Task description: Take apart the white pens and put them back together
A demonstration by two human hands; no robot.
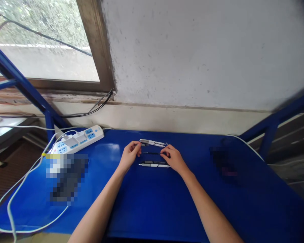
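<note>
on the table [154, 202], some pens [152, 142] are lying behind a thin rod [153, 153], while other pens [154, 165] are lying before it. a power strip [77, 141] is resting to their left, behind a blurred object [69, 179]. a wall [192, 67] is standing behind the table.

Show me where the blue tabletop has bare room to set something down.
The widest bare patch of blue tabletop lies between left forearm and right forearm, nearer than the pens. Another separates the right forearm from the blurred dark patch. It is crowded between the left hand and right hand, and around the power strip and white cable.
</note>
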